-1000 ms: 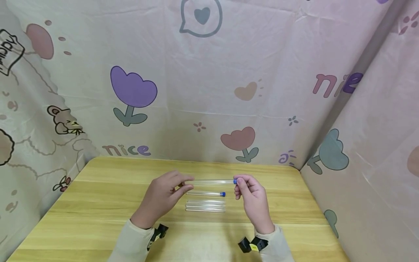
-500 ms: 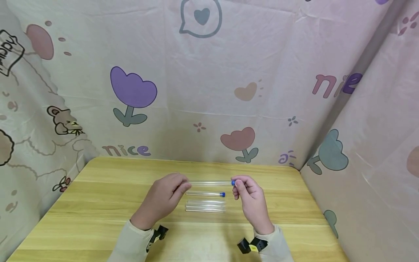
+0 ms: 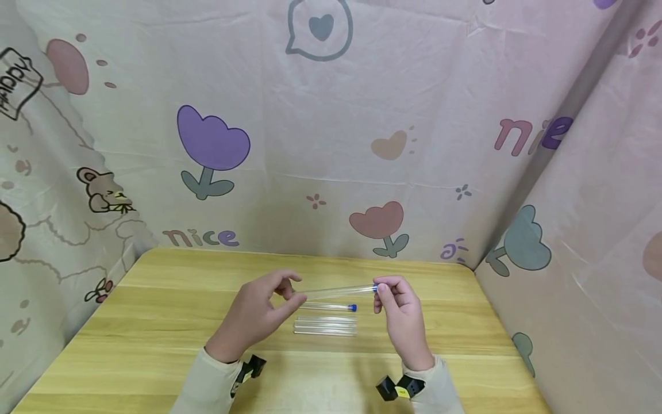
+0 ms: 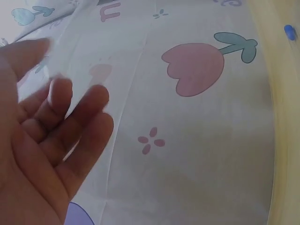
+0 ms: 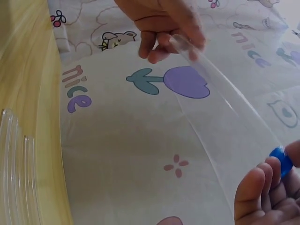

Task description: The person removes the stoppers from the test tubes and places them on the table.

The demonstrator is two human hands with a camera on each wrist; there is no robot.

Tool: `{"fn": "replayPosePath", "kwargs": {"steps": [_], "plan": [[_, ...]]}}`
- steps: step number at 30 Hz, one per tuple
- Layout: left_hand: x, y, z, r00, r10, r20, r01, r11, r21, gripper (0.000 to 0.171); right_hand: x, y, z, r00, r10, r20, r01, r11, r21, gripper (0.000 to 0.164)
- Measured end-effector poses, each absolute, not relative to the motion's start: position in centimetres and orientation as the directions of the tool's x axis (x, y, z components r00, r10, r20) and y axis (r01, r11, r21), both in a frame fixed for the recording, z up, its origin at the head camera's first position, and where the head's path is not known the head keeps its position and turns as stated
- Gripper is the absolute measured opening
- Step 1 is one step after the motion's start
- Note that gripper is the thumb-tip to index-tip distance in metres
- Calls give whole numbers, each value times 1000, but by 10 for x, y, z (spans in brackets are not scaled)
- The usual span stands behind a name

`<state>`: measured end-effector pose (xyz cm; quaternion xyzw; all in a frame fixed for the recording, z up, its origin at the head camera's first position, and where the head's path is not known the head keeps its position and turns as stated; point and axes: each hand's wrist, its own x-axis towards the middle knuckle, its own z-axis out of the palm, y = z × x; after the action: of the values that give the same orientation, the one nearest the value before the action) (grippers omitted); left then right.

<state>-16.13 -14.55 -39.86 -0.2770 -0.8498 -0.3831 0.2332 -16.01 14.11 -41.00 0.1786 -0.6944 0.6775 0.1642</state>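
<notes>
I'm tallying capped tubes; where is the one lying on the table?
In the head view, the capped tube lies on the table right of the left hand, beyond the uncapped tubes, its blue cap at the right end.

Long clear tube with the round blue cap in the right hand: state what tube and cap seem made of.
Long clear tube: glass or transparent plastic, unclear which; smooth and glossy, see-through with bright streaks.
Round blue cap: probably plastic, lightly shiny, judging by its even, opaque colour.

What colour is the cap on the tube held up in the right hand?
Blue; the cap shows best in the right wrist view.
</notes>
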Motion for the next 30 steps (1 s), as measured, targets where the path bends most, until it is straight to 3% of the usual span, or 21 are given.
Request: {"fn": "replayPosePath", "kwargs": {"steps": [4,12,22,30], "plan": [[-162,-144,-398,-738,324,592,647,590,483,33,-161,143,-410,-925,27,380,-380,5,-925,18],[-166,-144,-399,-698,351,624,668,632,392,23,-162,143,-406,-972,-24,235,-233,-53,-971,16],[-167,-147,-400,-684,358,636,676,638,368,20,-165,144,-405,-971,-6,237,-237,-41,-971,22],[-168,-149,-402,-665,359,655,695,617,368,16,-165,147,-407,-952,-91,294,-292,-33,-956,23]]}}
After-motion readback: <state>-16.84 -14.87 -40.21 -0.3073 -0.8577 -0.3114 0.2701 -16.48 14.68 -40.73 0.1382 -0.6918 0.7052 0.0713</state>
